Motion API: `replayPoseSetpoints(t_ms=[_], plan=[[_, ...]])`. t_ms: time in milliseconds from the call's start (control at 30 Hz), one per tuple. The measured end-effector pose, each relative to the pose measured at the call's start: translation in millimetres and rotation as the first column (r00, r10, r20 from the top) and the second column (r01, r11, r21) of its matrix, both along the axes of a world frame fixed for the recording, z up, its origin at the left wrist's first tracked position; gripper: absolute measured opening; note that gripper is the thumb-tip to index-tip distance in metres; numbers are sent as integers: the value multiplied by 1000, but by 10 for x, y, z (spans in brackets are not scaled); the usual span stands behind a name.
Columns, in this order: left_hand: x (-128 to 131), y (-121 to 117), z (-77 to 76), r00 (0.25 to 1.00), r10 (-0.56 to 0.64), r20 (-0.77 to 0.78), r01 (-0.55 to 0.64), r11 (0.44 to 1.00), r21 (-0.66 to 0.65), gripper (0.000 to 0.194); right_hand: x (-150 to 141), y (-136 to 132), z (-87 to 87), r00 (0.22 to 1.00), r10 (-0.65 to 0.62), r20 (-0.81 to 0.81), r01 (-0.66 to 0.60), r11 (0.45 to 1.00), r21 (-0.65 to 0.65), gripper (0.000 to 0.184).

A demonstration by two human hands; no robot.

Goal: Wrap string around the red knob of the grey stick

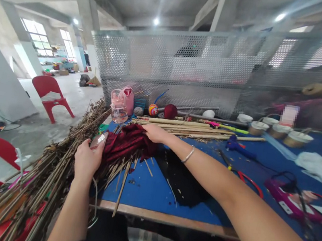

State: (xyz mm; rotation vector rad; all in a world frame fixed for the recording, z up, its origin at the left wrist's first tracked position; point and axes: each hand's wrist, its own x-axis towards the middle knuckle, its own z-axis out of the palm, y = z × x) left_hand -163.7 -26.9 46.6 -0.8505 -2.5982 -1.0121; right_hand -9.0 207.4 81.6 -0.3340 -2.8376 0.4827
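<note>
My left hand point(88, 160) is closed around a flat, shiny rectangular thing point(99, 141) that looks like a phone, at the left end of a dark red cloth point(128, 144). With its fingers closed on the cloth's upper edge, my right hand point(155, 133) reaches in from the right; the fingertips are partly hidden. The crumpled cloth lies over a bundle of thin dry stalks point(121, 185), whose ends stick out towards the table's front edge. To the right of the cloth, a black cloth point(184, 179) lies flat with small bits of debris on it.
Long dry stalks point(58, 169) lean along the left of the blue table point(145, 197). Behind stand a pink container point(127, 101), yarn balls point(170, 111), pale sticks point(184, 129) and white-rimmed tubs point(298, 139). Right are a blue glue gun point(240, 146) and a purple power strip point(285, 201).
</note>
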Motion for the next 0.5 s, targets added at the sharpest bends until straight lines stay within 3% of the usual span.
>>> replayPoseSetpoints(t_ms=[67, 133, 200, 267, 367, 500], plan=[[11, -21, -14, 1000, 3, 6, -3, 1000, 3, 66, 129, 90, -4, 999, 30, -32, -31, 999, -39, 28], [32, -43, -11, 1000, 22, -5, -22, 1000, 21, 68, 240, 173, -23, 993, 11, -121, -32, 985, -172, 30], [62, -50, 15, 998, 31, -46, -27, 996, 82, 66, 317, 240, -56, 962, -101, -252, -5, 921, -389, 30], [111, -27, 56, 996, -12, -84, 25, 988, 152, 63, 351, 284, -95, 903, -257, -343, 13, 816, -578, 31], [234, 81, 99, 973, -210, -95, 223, 962, 155, 60, 345, 313, -125, 828, -409, -383, 42, 727, -685, 34], [452, 331, 60, 891, -454, -32, 453, 891, -28, 79, 331, 343, -36, 754, -532, -386, 48, 631, -774, 31]])
